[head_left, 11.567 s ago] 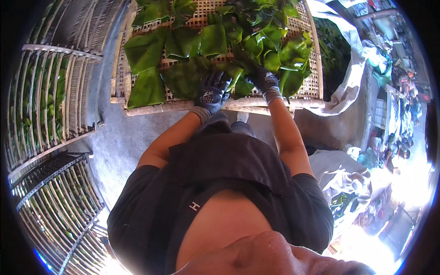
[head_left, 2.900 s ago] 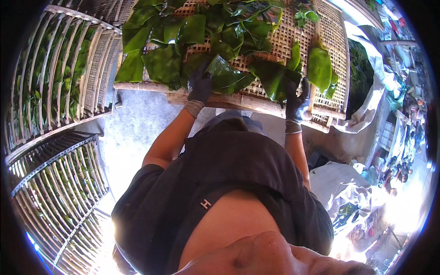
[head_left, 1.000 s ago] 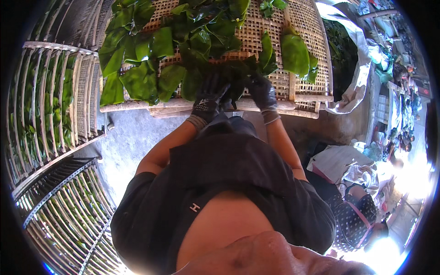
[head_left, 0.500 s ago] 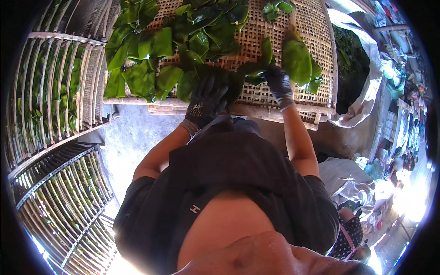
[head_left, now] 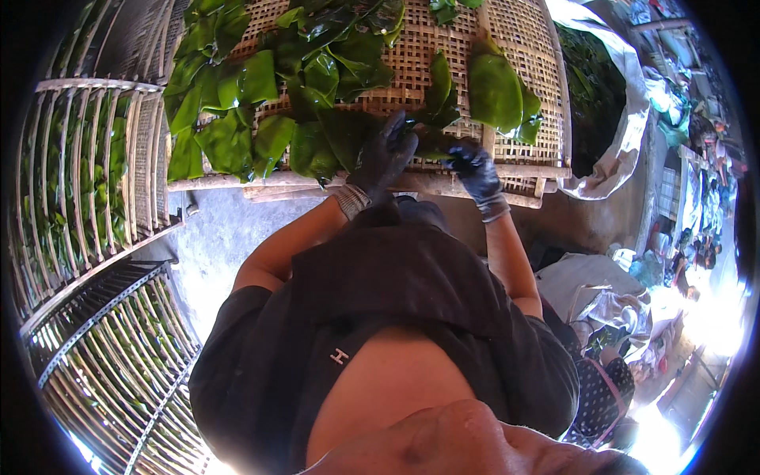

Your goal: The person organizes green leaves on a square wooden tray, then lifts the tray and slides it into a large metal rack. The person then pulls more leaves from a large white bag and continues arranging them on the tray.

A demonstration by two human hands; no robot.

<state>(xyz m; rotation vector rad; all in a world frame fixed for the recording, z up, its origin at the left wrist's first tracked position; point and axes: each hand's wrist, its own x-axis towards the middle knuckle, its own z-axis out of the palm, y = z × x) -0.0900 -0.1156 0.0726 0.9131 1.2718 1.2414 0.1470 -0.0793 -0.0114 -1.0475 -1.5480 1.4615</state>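
Observation:
Broad, wet, glossy green leaves lie flat and partly overlapping on a woven bamboo tray in front of me. Both my hands wear dark gloves and work at the tray's near edge. My left hand is turned on its side, fingers drawn together at the left end of a dark green leaf. The same leaf's right end meets the pinched fingers of my right hand. Just beyond my right hand lies a larger leaf. The exact contact of the fingertips is partly hidden.
On the left stand slatted bamboo racks holding more leaves, with another slatted rack below. A white sack with dark green contents stands right of the tray. Another person in dotted clothing is at lower right, near heaped cloth and bags.
My left hand has lifted from lying spread on the leaves, moved right and turned on its side. My right hand has come slightly nearer to me. The whole view has shifted a little.

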